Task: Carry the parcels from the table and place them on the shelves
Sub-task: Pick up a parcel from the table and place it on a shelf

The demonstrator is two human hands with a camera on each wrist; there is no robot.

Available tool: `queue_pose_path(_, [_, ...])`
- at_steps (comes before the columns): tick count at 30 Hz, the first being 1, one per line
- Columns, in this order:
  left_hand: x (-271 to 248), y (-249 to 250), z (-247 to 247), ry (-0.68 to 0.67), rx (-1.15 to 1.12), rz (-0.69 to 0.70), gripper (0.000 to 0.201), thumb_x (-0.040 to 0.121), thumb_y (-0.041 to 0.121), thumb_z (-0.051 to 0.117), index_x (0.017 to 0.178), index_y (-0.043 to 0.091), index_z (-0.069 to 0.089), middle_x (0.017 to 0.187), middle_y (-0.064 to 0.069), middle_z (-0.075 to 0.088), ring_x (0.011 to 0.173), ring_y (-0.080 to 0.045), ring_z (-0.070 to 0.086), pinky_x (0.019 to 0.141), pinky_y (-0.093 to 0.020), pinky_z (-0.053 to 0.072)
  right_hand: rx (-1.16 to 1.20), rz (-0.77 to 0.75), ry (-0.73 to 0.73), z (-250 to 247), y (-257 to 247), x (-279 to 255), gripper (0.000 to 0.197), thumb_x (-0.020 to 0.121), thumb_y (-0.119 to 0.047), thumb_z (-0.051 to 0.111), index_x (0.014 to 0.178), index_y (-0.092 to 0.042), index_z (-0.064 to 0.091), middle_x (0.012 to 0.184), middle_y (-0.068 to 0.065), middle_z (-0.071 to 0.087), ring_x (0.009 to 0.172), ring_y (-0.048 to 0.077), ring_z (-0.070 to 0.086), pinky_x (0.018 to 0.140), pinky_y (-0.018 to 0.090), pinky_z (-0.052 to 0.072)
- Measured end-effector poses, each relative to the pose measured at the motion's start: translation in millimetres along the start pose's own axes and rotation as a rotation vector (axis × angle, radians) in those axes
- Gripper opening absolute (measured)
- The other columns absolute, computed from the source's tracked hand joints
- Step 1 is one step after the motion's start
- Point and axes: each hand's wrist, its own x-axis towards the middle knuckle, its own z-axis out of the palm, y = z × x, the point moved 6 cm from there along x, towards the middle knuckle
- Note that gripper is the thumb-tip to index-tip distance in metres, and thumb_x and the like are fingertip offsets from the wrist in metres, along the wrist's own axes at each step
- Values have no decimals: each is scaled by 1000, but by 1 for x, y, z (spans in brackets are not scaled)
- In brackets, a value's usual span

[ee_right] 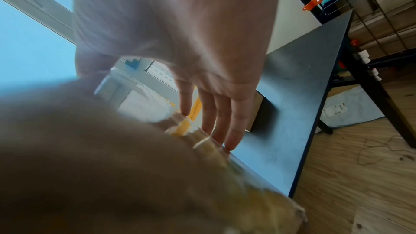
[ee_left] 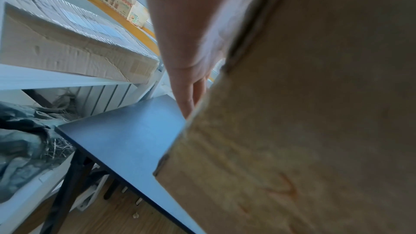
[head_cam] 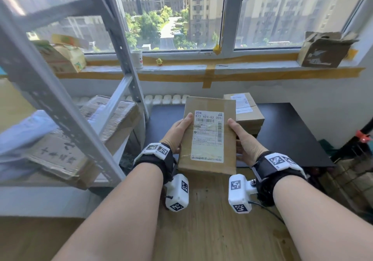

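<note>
Both hands clamped one flat cardboard parcel (head_cam: 209, 135) between them: the left hand (head_cam: 177, 132) had its thumb over the top face beside the shipping label (head_cam: 207, 135), and the right hand (head_cam: 245, 137) mirrored it on the opposite edge. From the wrist views the fingers (ee_right: 225, 118) ran nearly straight along the underside, so the hold was more a squeeze and a cradle than a wrap. The parcel hung clear of the black table (head_cam: 282, 127), label up, in front of the person's body. A second parcel (head_cam: 245, 110) lay behind it on the table, against the wall. To the left stood the grey metal shelves (head_cam: 66, 117), their lower tier already taken up by a large battered carton (head_cam: 80, 139).

The risk, as I judged it, lay in the swing left: the shelf's slanted upright (head_cam: 131, 65) stood close, and a corner caught on it could twist the parcel out of such a shallow hold. Free space beside the carton also looked tight, so a parcel set down half on the edge might slide off.
</note>
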Motion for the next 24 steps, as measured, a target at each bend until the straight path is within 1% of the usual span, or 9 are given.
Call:
queue_pose_path(2, [-16, -4, -13, 9, 38, -22, 63, 71, 75, 51, 109, 27, 68, 112, -8, 75, 109, -32, 69, 99, -55, 50, 1, -7, 19, 12, 5, -14, 44, 82, -63, 56, 101, -23, 60, 110, 7, 67, 100, 26, 63, 88, 42, 50])
queue_pose_path(4, [-35, -6, -26, 1, 61, -40, 62, 73, 74, 50, 110, 28, 67, 110, -5, 75, 107, -29, 70, 99, -54, 50, 13, -19, 36, 28, 9, -30, 44, 82, -63, 55, 100, -23, 60, 105, 5, 67, 95, 24, 63, 80, 39, 51])
queue_pose_path(7, [-63, -8, -52, -17, 96, -33, 43, 87, 69, 46, 101, 34, 64, 101, 3, 73, 95, -20, 69, 97, -44, 52, 41, -32, 65, 57, 18, -57, 45, 84, -62, 53, 103, -22, 61, 97, 4, 67, 85, 20, 63, 66, 33, 49])
queue_pose_path(12, [-124, -15, -101, -55, 124, 6, 32, 97, 58, 41, 91, 32, 59, 91, 7, 68, 84, -12, 65, 99, -40, 47, 57, -45, 104, 113, 44, -109, 46, 84, -64, 52, 101, -23, 63, 96, 6, 68, 81, 19, 65, 60, 31, 49])
queue_pose_path(14, [-148, -23, -122, -72, 126, -7, 31, 96, 58, 43, 89, 32, 59, 91, 7, 67, 83, -13, 64, 98, -40, 49, 66, -48, 115, 136, 55, -128, 52, 82, -66, 53, 107, -22, 64, 97, 7, 70, 82, 22, 66, 61, 32, 50])
queue_pose_path(17, [-187, -27, -157, -54, 148, 9, 31, 96, 57, 45, 87, 31, 58, 87, 5, 66, 78, -14, 63, 84, -34, 52, 61, -72, 112, 172, 63, -153, 57, 78, -69, 53, 107, -22, 67, 98, 9, 73, 84, 25, 69, 66, 33, 52])
queue_pose_path(18, [-196, -27, -169, -46, 160, 25, 31, 97, 56, 44, 86, 30, 58, 84, 5, 66, 76, -14, 63, 84, -34, 52, 55, -79, 104, 185, 63, -161, 59, 77, -70, 54, 107, -22, 68, 99, 10, 74, 85, 26, 69, 67, 33, 53])
queue_pose_path(20, [-216, -25, -190, -34, 179, 75, 32, 99, 53, 41, 85, 30, 59, 84, 6, 66, 75, -12, 62, 92, -36, 50, 43, -95, 90, 208, 62, -176, 62, 75, -71, 55, 109, -20, 69, 99, 10, 74, 83, 26, 70, 68, 34, 53])
queue_pose_path(24, [-248, -17, -232, 11, 160, 155, 30, 98, 54, 42, 89, 33, 61, 87, 7, 68, 79, -12, 65, 98, -40, 50, 21, -121, 41, 248, 53, -202, 52, 82, -64, 54, 108, -21, 64, 96, 9, 67, 82, 24, 66, 71, 36, 53])
